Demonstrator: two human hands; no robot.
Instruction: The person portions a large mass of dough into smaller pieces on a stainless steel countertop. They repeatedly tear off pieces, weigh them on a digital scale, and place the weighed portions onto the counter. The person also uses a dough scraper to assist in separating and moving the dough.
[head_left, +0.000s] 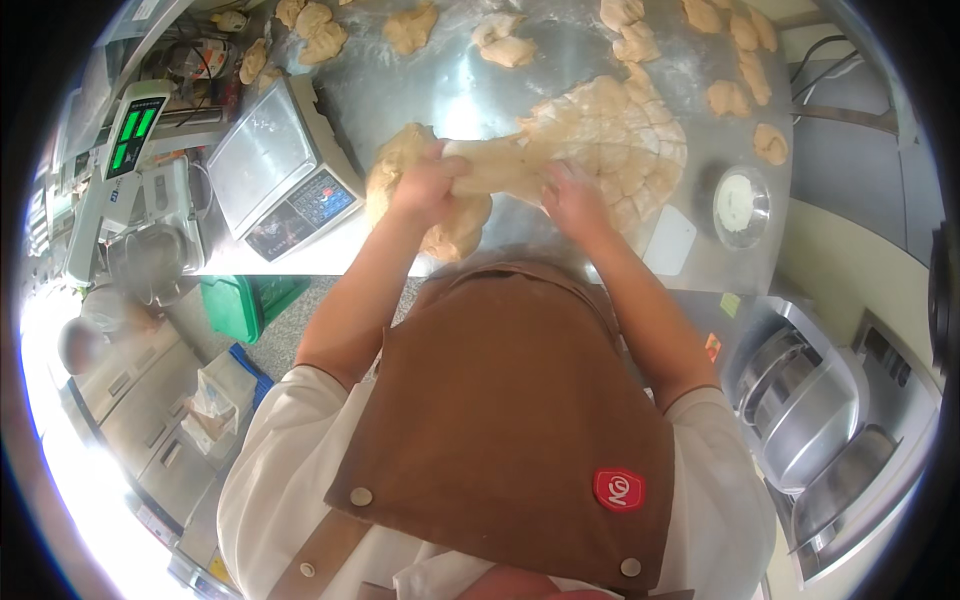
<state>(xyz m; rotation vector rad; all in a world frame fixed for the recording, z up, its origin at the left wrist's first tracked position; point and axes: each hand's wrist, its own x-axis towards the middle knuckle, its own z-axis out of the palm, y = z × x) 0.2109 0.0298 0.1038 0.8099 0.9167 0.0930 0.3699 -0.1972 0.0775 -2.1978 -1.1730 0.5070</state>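
Observation:
A pale strip of dough (499, 166) is stretched between my two hands above the steel worktable (360, 82). My left hand (429, 184) grips its left end, over a big smooth lump of dough (456, 229). The fingers of my right hand (574, 199) pinch the strip's other end. Beside and beyond that hand spreads a flat, floured sheet of dough (634, 139), marked by crossing lines into small pieces. Whether the strip is still joined to the sheet or the lump is hard to tell. A white dough scraper (670, 240) lies right of my right forearm.
A digital scale (270, 157) with a lit display (135, 135) stands at left. Loose dough pieces (504, 41) dot the table's far side. A bowl (764, 206) of white flour (733, 202) sits near the right edge. Metal bowls (814, 420) are stacked below right; a green bin (232, 307) is below left.

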